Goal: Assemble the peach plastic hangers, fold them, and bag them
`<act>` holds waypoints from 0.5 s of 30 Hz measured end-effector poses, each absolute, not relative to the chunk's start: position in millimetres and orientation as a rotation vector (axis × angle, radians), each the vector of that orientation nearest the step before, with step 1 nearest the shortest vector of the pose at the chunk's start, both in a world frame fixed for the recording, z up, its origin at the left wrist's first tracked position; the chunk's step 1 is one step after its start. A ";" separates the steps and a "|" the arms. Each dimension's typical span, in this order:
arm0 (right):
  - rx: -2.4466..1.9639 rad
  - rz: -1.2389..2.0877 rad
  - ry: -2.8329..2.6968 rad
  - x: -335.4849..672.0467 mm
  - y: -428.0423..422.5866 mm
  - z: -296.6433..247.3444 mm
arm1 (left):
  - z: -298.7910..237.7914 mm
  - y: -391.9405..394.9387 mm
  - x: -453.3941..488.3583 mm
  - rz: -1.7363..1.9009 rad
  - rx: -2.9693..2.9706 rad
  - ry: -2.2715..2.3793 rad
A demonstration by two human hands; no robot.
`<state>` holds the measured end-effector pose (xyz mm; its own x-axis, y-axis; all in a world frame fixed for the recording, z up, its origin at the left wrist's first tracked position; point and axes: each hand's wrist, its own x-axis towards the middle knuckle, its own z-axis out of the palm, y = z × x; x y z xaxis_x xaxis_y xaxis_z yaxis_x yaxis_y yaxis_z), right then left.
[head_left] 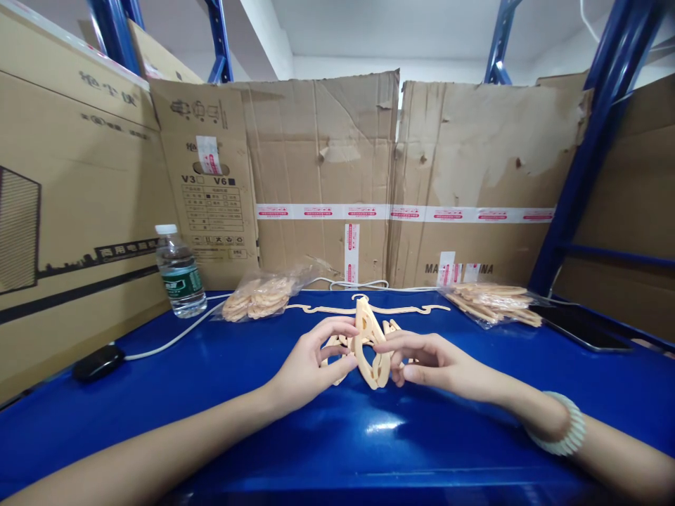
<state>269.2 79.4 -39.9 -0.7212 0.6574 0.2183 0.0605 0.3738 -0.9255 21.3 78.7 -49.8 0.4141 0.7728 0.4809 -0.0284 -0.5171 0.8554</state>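
Observation:
A pale wooden puzzle assembly of thin cut-out pieces stands upright on the blue table, in the middle. My left hand pinches its left side with fingers curled round the pieces. From the right, my right hand grips the other side with thumb and fingers. A pale bead bracelet sits on my right wrist. Behind the assembly a long flat wooden piece lies on the table.
A bag of wooden pieces lies at back left, another bag at back right. A water bottle stands left, with a black device and white cable. A dark tablet lies right. Cardboard boxes wall the table.

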 end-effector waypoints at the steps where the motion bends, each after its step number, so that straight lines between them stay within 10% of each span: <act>1: -0.612 1.358 -2.064 269.4 79.2 -39.9 | -50.3 78.7 21.1 1.178 1.842 0.628; 15: -0.583 1.404 -2.007 267.9 75.7 -34.6 | -46.9 72.8 21.8 0.977 1.698 0.662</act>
<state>267.9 75.7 -34.6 -0.7147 0.6598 0.2320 0.0086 0.3400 -0.9404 21.8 72.8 -46.9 0.5187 0.8036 0.2917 -0.0272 -0.3255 0.9451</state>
